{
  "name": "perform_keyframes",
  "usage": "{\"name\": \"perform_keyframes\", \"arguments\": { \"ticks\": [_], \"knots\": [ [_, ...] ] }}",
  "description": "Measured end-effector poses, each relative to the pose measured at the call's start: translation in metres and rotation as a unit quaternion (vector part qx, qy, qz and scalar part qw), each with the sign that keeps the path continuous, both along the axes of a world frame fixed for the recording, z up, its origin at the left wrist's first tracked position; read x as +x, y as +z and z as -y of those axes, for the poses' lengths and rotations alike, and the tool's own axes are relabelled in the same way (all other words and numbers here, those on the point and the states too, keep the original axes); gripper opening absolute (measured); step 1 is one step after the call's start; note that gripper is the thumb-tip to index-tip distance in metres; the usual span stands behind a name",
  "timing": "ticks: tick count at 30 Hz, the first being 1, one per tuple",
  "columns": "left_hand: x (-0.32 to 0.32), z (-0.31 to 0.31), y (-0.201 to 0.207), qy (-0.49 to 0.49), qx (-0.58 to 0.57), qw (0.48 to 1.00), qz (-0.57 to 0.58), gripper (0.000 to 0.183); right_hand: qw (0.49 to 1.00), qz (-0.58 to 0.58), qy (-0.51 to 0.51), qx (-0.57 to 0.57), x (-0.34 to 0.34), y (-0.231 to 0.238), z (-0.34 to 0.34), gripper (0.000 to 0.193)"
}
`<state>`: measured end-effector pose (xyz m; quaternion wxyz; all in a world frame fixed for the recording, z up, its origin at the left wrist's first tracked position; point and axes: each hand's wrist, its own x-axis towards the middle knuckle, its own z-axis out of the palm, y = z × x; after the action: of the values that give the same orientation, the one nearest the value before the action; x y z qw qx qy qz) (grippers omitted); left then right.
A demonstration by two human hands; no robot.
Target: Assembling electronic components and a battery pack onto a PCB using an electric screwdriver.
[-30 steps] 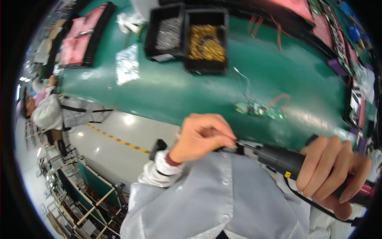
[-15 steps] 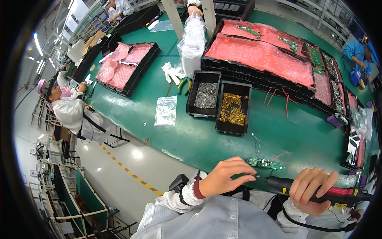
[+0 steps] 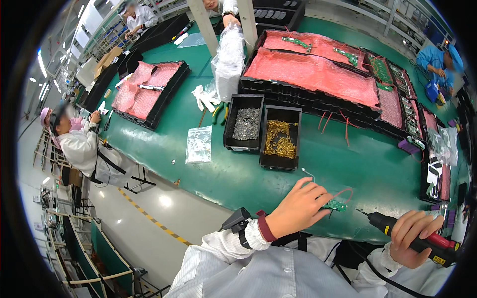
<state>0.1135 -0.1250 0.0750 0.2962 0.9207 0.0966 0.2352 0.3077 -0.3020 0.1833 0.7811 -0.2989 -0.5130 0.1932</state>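
Note:
My left hand (image 3: 299, 209) has its fingers bent over the left end of a small green circuit board (image 3: 339, 205) at the table's near edge, thumb and fingertips closing on it. That end of the board is hidden beneath the hand. A red wire loops up from the board, and a thin white-tipped lead sticks out beyond my fingers. To the right, my right hand (image 3: 411, 237) is wrapped round a black and red electric screwdriver (image 3: 381, 222). Its bit points left toward the board, apart from it. A black cord runs below my right hand.
Beyond the board stand a black bin of small grey screws (image 3: 246, 124) and a bin of brass-coloured parts (image 3: 279, 139). A clear bag (image 3: 198, 145) and green-handled pliers (image 3: 220, 113) lie left. Black trays with pink bubble wrap (image 3: 313, 74) fill the far right. Other people work around the table.
My left hand has gone from beside the screwdriver bit to the circuit board. The screwdriver, in my right hand, has shifted right and its bit now stands clear of my left fingers.

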Motion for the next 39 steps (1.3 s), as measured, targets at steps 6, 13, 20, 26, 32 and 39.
{"name": "perform_keyframes", "arguments": {
  "ticks": [6,13,20,26,32,39],
  "knots": [
    [0.004,-0.012,0.004,-0.037,0.002,0.999,-0.018,0.042,0.997,0.010,-0.068,0.027,0.014,-0.017,0.021,0.040],
    [-0.005,-0.014,0.014,-0.037,0.004,0.998,-0.049,0.048,0.838,0.281,-0.467,0.029,0.076,0.025,0.084,0.036],
    [0.003,-0.007,0.002,-0.021,-0.004,1.000,-0.023,0.035,0.800,0.298,-0.521,0.017,0.102,0.030,0.125,0.030],
    [0.014,-0.008,-0.004,-0.023,-0.042,0.999,-0.003,0.034,0.942,0.234,-0.242,0.000,0.038,0.005,0.082,0.041],
    [0.012,-0.009,-0.009,-0.003,-0.064,0.998,0.002,0.032,0.994,0.099,-0.025,0.029,-0.006,-0.015,0.016,0.042],
    [0.008,-0.012,-0.011,-0.011,-0.092,0.996,0.005,0.035,0.997,0.057,0.058,0.001,-0.009,-0.023,-0.009,0.045]
  ]
}}
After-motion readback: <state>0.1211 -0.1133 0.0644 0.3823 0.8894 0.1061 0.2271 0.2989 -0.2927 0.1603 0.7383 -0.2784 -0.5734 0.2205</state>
